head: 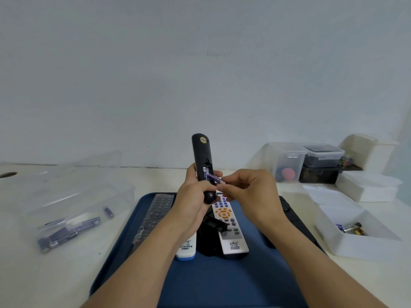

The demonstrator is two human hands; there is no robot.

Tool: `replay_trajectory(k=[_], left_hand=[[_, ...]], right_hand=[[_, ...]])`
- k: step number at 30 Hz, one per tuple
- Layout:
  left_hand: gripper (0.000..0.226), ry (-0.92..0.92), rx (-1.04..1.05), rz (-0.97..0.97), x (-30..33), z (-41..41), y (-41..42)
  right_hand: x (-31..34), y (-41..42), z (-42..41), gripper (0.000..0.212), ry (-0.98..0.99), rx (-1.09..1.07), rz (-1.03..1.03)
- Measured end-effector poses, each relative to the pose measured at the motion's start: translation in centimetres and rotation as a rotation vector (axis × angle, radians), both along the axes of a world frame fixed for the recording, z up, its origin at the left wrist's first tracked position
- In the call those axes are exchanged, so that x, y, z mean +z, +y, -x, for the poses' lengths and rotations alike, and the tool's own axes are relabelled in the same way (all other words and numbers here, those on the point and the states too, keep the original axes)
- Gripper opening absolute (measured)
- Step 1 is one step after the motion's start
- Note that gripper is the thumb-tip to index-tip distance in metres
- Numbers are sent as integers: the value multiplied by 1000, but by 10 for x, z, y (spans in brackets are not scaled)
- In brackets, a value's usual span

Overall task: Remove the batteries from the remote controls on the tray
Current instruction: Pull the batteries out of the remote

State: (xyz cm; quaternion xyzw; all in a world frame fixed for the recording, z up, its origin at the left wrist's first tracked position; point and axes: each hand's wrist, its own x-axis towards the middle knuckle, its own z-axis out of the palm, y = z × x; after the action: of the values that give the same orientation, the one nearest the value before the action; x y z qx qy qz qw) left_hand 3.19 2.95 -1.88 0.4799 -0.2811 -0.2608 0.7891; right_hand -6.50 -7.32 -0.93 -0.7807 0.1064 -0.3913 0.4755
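Here the left hand is clenching the black remote upright above the blue tray while the right hand is pinching a purple battery halfway out of it, best lifted spring-end first

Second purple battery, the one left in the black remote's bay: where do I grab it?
Pinch the second purple battery at its lower end, coming from the right: the left hand wraps the black remote from the left, leaving the open bay facing right.
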Motion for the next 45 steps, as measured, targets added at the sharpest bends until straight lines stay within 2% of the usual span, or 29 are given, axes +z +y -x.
replay_trajectory(k=[5,7,12,15,19,21,27,29,31,33,35,37,41,45], left_hand=[[32,-31,47,-60,-1,6,3],[27,-42,40,-84,-3,7,3],[22,-1,-8,-62,-3,10,2],[24,3,-18,-78,-3,12,1],[27,-56,-49,-124,-4,16,0],[26,-68,-58,-131,-6,15,0],[25,-38,-83,-67,4,-1,15],[26,-40,-20,-68,7,-9,22],[27,-57,41,-90,4,-13,25],[27,-93,86,-125,0,-11,25],[27,-127,103,-150,-2,-9,22],[27,-133,98,-150,-2,-7,21],[27,-116,97,-153,-3,-8,20],[30,-108,86,-159,-4,-7,19]], right_hand=[[-6,3,-2,16,-20,-13,292],[-6,4,-2,20,-36,23,303],[0,0,1,17,-52,110,93],[-1,-4,2,20,-32,79,30],[-2,-9,2,27,-52,53,-232],[-2,-9,2,27,-13,47,-248],[2,-12,5,2,7,82,-363],[2,-13,6,4,103,39,-213],[1,-7,7,5,299,55,76],[-1,2,7,13,460,83,311],[-1,7,8,24,538,81,439],[-1,9,9,30,569,78,488],[-3,12,7,22,577,74,531],[-2,10,6,18,461,-9,429]])
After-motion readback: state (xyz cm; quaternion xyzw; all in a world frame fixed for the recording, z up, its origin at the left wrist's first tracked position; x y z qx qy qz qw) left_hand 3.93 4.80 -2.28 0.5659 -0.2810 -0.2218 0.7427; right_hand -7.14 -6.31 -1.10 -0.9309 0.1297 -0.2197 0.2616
